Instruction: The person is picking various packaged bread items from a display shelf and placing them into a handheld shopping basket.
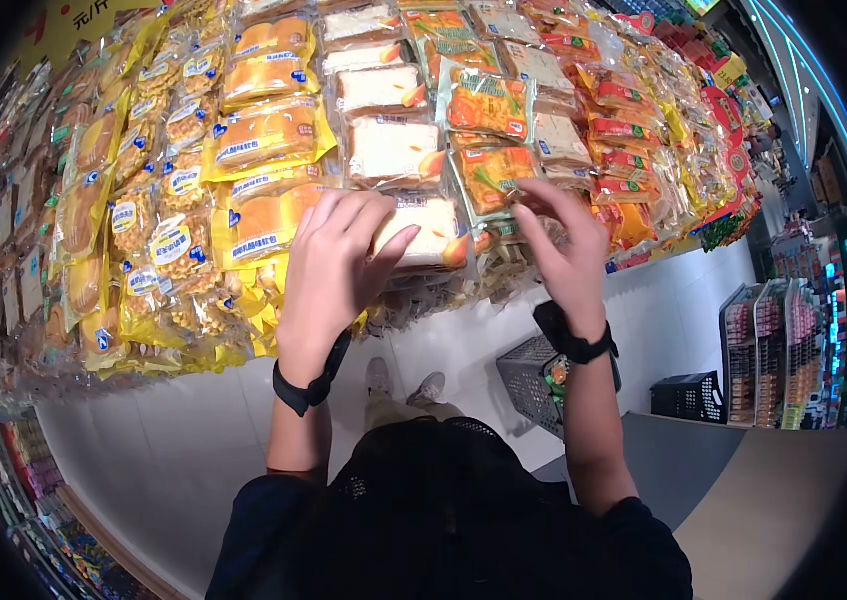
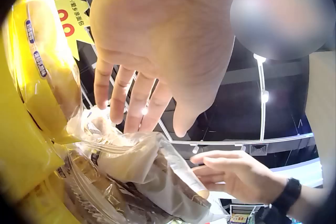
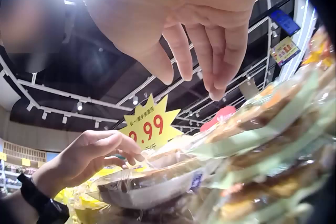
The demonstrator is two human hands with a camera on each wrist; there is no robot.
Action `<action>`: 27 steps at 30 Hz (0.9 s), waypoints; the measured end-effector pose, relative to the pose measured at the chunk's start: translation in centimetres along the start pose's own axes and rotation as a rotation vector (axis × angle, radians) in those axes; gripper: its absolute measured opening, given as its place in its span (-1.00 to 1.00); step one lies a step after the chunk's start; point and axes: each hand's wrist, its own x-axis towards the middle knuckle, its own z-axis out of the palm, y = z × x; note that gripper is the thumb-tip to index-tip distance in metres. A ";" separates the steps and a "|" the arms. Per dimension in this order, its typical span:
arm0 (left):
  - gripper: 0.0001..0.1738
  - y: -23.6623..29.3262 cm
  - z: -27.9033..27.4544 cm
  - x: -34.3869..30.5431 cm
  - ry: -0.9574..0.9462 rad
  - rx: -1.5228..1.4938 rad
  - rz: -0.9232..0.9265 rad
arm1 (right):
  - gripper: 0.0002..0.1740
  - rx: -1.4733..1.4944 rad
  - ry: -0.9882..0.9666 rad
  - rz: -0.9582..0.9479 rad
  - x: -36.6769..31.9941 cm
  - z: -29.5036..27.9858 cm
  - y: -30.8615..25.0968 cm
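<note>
My left hand (image 1: 333, 262) reaches over the front of the bread display, its fingers extended at the near edge of a packaged white sandwich bread (image 1: 425, 232). In the left wrist view its fingers (image 2: 140, 95) are straight and spread slightly above the clear wrapper (image 2: 157, 169). My right hand (image 1: 571, 245) hovers by an orange-labelled bread pack (image 1: 491, 178) with a green edge, fingers loosely bent and nothing held. From the right wrist, the fingers (image 3: 218, 56) hang above a stack of green-edged packs (image 3: 262, 145).
Yellow packs of soft rolls (image 1: 268, 135) lie left of the white breads, and red packs (image 1: 623, 130) lie to the right. A grey shopping basket (image 1: 533, 385) stands on the floor below. A yellow price sign (image 3: 149, 121) rises behind the display.
</note>
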 end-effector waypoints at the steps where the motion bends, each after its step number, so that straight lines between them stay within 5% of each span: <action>1: -0.71 0.3 -0.3 -0.1 0.026 -0.018 0.015 | -0.73 0.052 0.058 0.055 -2.0 -1.3 1.1; 5: -0.65 2.6 -0.9 -1.1 -0.085 0.027 0.105 | -0.77 0.000 0.130 0.246 -11.9 -7.3 7.3; 7: -0.62 2.5 0.1 -1.5 -0.153 0.070 0.211 | -0.75 0.117 0.064 0.592 -17.2 -9.8 10.5; 12: -0.67 4.5 4.1 -1.2 -0.201 0.308 0.092 | -0.62 -0.402 -0.353 0.879 -33.8 -15.8 20.9; 15: -0.75 8.5 7.1 -2.1 -0.083 0.246 0.128 | -0.61 -0.206 -0.195 1.159 -44.3 -19.4 24.6; 17: -0.79 12.2 11.4 -2.7 0.027 0.094 0.138 | -0.66 -0.196 0.162 1.075 -52.4 -20.2 27.8; 18: -0.73 15.3 14.9 -3.6 0.079 -0.162 0.008 | -0.66 -0.181 0.191 1.104 -54.8 -20.8 28.7; 20: -0.67 20.4 21.9 -4.6 -0.133 -0.211 0.156 | -0.69 -0.305 0.300 1.234 -58.6 -21.8 30.2; 22: -0.79 29.5 30.3 -6.5 -0.538 -0.224 0.038 | -0.68 -0.393 0.261 1.304 -59.3 -22.9 31.6; 23: -0.77 32.8 34.3 -7.8 -0.766 -0.218 0.103 | -0.65 -0.493 0.188 1.341 -59.0 -23.7 32.2; 25: -0.63 36.1 42.1 -12.6 -1.126 -0.308 0.464 | -0.63 -0.434 0.345 1.346 -59.7 -24.4 33.8; 27: -0.53 37.7 48.2 -18.8 -1.394 -0.342 0.544 | -0.64 -0.449 0.538 1.217 -62.0 -24.4 36.7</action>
